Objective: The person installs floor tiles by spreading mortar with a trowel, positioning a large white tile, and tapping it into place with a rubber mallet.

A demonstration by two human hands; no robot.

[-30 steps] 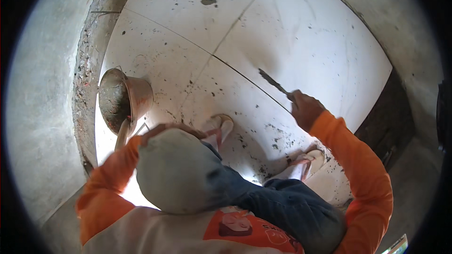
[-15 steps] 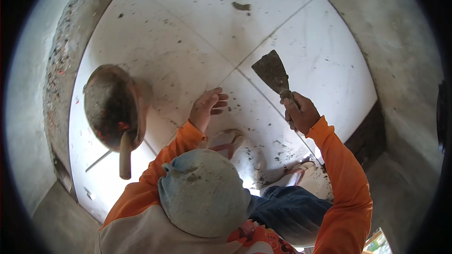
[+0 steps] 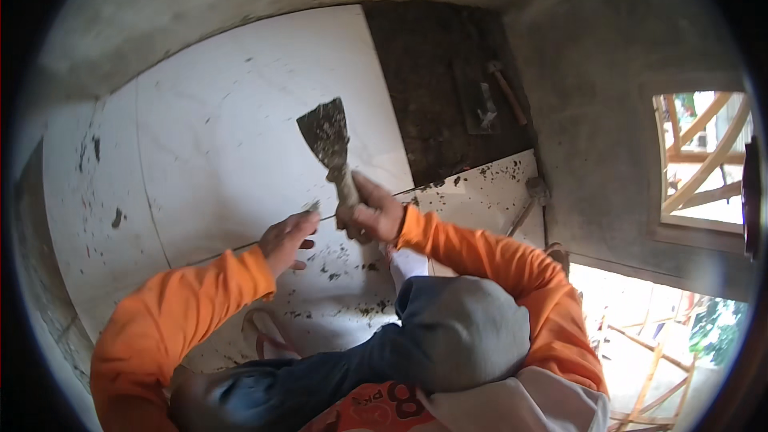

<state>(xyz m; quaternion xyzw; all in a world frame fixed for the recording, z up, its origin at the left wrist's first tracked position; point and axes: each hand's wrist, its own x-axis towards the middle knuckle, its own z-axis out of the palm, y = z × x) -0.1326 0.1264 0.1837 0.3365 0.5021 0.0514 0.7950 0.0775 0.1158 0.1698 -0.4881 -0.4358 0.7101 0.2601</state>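
1. Above the white tiled floor (image 3: 224, 152), a mortar-smeared putty knife (image 3: 330, 140) is gripped by its handle in the right hand (image 3: 370, 212), blade pointing up.
2. Just beside it, the left hand (image 3: 286, 240) is held loosely open, fingers partly curled, clasping nothing.
3. Dark bare ground (image 3: 436, 88) with a hammer (image 3: 506, 90) is seen beyond the tiles.
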